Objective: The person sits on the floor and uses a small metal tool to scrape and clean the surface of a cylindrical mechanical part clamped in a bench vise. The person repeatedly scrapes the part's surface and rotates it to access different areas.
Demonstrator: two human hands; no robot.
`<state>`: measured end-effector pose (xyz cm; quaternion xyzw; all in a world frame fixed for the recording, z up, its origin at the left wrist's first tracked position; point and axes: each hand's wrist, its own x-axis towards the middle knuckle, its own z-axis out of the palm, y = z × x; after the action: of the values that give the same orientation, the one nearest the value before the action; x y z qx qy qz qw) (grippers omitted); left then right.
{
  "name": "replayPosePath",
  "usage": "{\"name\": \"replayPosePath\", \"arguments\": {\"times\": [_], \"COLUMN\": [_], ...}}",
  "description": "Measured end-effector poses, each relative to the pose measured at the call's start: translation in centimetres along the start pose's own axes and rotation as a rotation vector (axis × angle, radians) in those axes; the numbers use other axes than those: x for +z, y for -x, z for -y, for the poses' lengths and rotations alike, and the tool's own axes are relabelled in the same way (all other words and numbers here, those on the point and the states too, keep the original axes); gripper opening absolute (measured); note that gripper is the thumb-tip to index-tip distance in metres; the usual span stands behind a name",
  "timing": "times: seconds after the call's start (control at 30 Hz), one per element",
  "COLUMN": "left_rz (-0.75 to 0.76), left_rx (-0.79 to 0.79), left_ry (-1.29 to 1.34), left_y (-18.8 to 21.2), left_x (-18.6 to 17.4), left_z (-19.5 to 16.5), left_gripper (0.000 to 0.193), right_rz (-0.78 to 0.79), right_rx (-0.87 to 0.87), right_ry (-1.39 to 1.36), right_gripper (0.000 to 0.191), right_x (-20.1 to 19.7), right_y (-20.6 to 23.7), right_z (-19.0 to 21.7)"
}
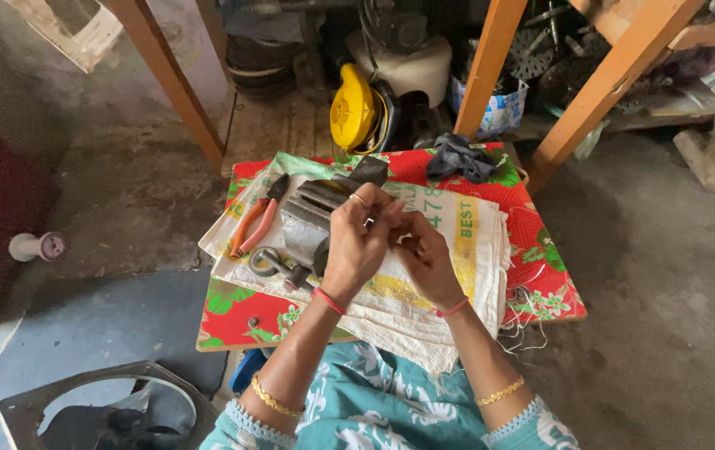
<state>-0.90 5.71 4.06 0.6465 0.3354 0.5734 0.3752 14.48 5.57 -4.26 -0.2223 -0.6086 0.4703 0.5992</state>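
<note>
Hands: left hand and right hand meet, fingertips pinching something too small to identify.
Beneath: metal vise on white woven sack.
Beside: orange-handled pliers.
Bench: red floral top.

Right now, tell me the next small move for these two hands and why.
Probably keep both hands together above the metal vise and finish working whatever small piece is pinched there. The left hand and right hand meet fingertip to fingertip over the white sack; the piece itself is too small to make out.
</note>
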Motion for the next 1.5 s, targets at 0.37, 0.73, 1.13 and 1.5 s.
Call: {"name": "replayPosePath", "arguments": {"times": [0.37, 0.73, 1.13, 1.5], "left_rz": [-0.029, -0.063, -0.259, -0.319], "left_rx": [-0.156, -0.151, -0.31, -0.243], "left_ry": [0.46, 0.726, 0.899, 0.441], "left_y": [-5.1, -5.4, -4.6, -4.9], "left_x": [-1.5, -1.1, -2.3, -1.2], "left_z": [4.0, 6.3, 8.0, 10.5], "left_gripper": [0.02, 0.02, 0.019, 0.021], "right_rz": [-0.237, -0.28, -0.305, -0.379], "right_rx": [0.093, 0.112, 0.099, 0.223], "right_ry": [0.158, 0.167, 0.225, -0.133], "right_gripper": [0.008, 0.007, 0.013, 0.031], "right_x": [1.4, 1.9, 2.3, 0.7], "right_y": [-1.2, -0.6, -0.1, 0.0], "right_z": [-1.3, -0.3, 0.2, 1.6]}}
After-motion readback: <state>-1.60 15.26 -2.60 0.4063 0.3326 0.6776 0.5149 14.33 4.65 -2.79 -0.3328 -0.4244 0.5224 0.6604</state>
